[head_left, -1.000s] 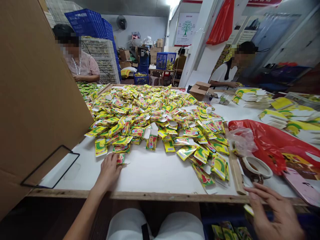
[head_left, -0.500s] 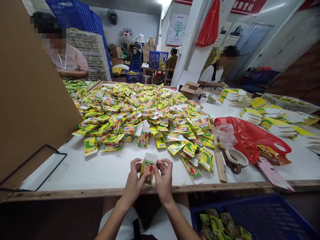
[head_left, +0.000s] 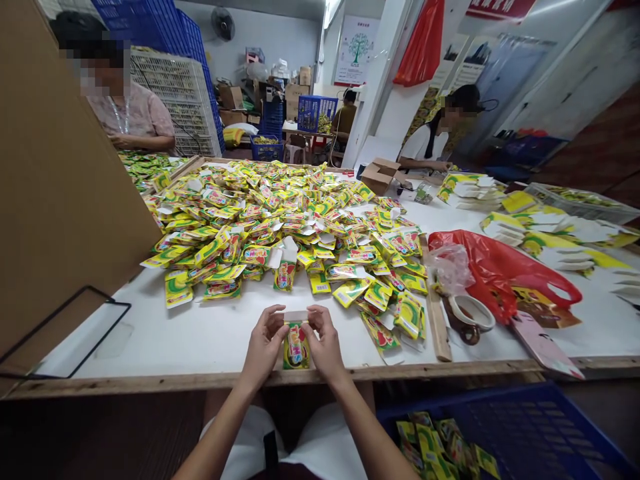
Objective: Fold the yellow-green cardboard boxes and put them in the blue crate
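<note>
Between my two hands, near the table's front edge, is a small yellow and green printed carton (head_left: 296, 350) with its white top flap (head_left: 296, 316) standing up. My left hand (head_left: 267, 343) grips its left side, thumb on the front near the top. My right hand (head_left: 323, 341) grips the right side in the same way, fingers curled behind the flap. What the fingertips do behind the flap is hidden. Just beyond my hands, a broad heap of similar cartons (head_left: 285, 220) covers the white table (head_left: 200, 340), many with flaps up.
A cardboard sheet (head_left: 65, 173) and black wire frame (head_left: 113, 300) stand left. Right are a wooden strip (head_left: 439, 327), brown mug (head_left: 470, 327), red plastic bag (head_left: 480, 260) and pink phone (head_left: 545, 343). A blue crate (head_left: 540, 427) with cartons sits below the edge. Co-workers sit across the table.
The carton has turned from tilted to upright, its front facing me. Both hands have shifted up to its top corners, and the flap now leans back between my fingers.
</note>
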The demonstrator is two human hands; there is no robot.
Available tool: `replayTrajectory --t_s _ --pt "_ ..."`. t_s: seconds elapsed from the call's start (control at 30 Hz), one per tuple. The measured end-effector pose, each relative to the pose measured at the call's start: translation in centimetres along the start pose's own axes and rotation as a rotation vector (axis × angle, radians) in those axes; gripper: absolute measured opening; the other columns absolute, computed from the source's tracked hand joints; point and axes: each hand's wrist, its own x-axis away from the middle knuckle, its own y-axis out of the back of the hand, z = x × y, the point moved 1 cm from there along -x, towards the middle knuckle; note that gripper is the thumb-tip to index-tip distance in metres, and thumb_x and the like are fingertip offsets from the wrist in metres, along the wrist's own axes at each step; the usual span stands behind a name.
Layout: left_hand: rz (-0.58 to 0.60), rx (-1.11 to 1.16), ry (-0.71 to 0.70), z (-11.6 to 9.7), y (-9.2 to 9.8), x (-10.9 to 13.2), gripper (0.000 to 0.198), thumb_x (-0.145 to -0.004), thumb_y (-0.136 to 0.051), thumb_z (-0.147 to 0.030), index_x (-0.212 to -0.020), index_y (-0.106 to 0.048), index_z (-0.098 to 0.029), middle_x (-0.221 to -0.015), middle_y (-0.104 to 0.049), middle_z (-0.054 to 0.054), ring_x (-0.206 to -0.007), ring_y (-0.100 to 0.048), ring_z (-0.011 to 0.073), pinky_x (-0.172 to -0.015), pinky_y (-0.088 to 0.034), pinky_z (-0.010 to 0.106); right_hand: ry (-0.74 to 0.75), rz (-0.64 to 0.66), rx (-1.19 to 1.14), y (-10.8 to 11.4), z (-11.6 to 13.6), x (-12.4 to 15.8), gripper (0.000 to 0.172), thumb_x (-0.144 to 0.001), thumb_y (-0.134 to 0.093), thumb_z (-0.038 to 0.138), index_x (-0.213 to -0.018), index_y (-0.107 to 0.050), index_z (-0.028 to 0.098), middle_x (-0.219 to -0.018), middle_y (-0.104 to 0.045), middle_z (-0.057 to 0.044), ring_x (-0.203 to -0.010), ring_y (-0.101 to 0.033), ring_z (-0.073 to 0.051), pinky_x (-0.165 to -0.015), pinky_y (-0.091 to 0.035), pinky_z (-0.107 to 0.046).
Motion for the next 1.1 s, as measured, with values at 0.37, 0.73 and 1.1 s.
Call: replayTrajectory --t_s 0.37,0.73,1.1 --pt "-0.032 -0.177 -0.024 -0.8 -0.9 -0.1 0.017 -0.08 -0.058 -0.031 -0.085 -0.065 -0.016 -0.084 -0.066 0.005 -0.08 -0.061 0.0175 -0.074 -0.049 0.028 -0.006 0.056 0.057 0.6 1.2 -0.4 0.016 -0.084 -0.055 0.026 -0.086 -0.068 0.018 -0.082 -0.068 -0.005 -0.077 -0.061 -0.018 -0.072 -0.048 -0.028" --pt "-0.037 -0.123 0.009 -0.5 -1.0 -0.4 0.018 -0.08 -0.058 -0.032 -0.08 -0.066 -0.016 -0.077 -0.066 0.004 -0.074 -0.061 0.0167 -0.069 -0.048 0.026 -0.072 0.095 0.041 0.7 1.4 -1.0 0.016 -0.083 -0.056 0.029 -0.078 -0.067 0.018 -0.074 -0.068 -0.003 -0.071 -0.061 -0.018 -0.066 -0.048 -0.027" --pt "-0.274 -0.377 -0.051 0.2 1.7 -6.9 0.03 -0.076 -0.062 -0.028 -0.104 -0.056 -0.017 -0.112 -0.061 0.012 -0.109 -0.055 0.0246 -0.093 -0.041 0.04 -0.042 0.033 0.32 11.9 4.2 4.3 0.019 -0.082 -0.057 0.035 -0.089 -0.072 0.025 -0.096 -0.069 -0.008 -0.095 -0.062 -0.026 -0.083 -0.049 -0.038"
